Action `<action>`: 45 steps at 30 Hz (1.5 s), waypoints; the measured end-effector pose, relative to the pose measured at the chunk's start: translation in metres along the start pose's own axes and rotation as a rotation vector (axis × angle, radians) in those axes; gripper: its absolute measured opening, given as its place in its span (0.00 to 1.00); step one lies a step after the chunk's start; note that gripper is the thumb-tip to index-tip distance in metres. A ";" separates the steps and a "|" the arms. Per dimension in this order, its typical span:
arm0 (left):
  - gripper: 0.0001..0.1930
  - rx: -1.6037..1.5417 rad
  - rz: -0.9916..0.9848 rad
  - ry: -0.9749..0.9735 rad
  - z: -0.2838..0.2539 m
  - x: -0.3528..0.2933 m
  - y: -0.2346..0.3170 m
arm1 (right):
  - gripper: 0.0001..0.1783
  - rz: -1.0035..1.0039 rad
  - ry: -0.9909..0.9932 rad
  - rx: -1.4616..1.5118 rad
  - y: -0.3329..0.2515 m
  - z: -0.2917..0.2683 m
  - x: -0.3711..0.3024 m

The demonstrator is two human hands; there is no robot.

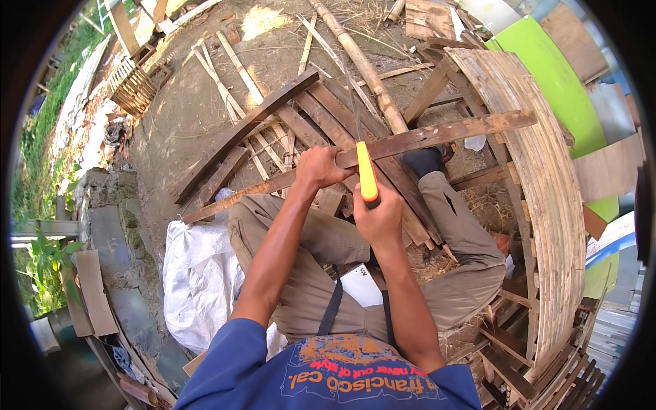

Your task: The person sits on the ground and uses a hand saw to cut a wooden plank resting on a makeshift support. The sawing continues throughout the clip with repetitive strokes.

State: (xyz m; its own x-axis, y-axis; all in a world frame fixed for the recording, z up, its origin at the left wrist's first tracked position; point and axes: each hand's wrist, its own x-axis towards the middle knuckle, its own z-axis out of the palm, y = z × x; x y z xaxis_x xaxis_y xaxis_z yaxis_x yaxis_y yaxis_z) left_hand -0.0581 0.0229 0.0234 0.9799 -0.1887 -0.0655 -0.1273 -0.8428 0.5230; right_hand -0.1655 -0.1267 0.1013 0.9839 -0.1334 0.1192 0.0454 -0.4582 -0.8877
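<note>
My right hand (380, 213) is wrapped round the yellow and black handle of a handsaw (367, 171). Its thin blade (357, 116) points away from me and crosses a long brown wooden plank (458, 131). Just left of the saw, my left hand (318, 168) grips that plank, thumb toward the blade. The plank lies slanted across in front of me, its left end lower over my knee and its right end reaching the bamboo bench. How deep the blade sits in the wood I cannot tell. Beneath lie several dark boards (301, 126), stacked crosswise.
A bamboo-slat bench (540, 178) stands at the right, with a bright green panel (553, 82) behind it. A white sack (198, 273) lies by my left leg, next to a low stone wall (119, 246). Ahead, a bamboo pole (359, 58) and thin strips (239, 68) rest on the dirt.
</note>
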 end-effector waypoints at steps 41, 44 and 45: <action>0.34 -0.046 -0.035 -0.017 -0.011 0.062 -0.033 | 0.08 -0.069 -0.287 -0.111 0.002 -0.029 -0.184; 0.35 -0.097 -0.030 -0.049 -0.011 0.060 -0.032 | 0.09 -0.169 -0.125 0.006 0.011 -0.071 -0.173; 0.35 -0.094 -0.048 -0.056 -0.010 0.056 -0.035 | 0.13 -0.200 -0.087 -0.090 0.009 -0.093 -0.167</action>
State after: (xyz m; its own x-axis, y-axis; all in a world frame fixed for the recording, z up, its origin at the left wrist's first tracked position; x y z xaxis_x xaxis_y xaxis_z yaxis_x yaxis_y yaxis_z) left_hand 0.0024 0.0466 0.0096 0.9740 -0.1795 -0.1384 -0.0632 -0.8013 0.5950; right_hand -0.3450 -0.1903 0.1149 0.9683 0.0422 0.2464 0.2290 -0.5450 -0.8066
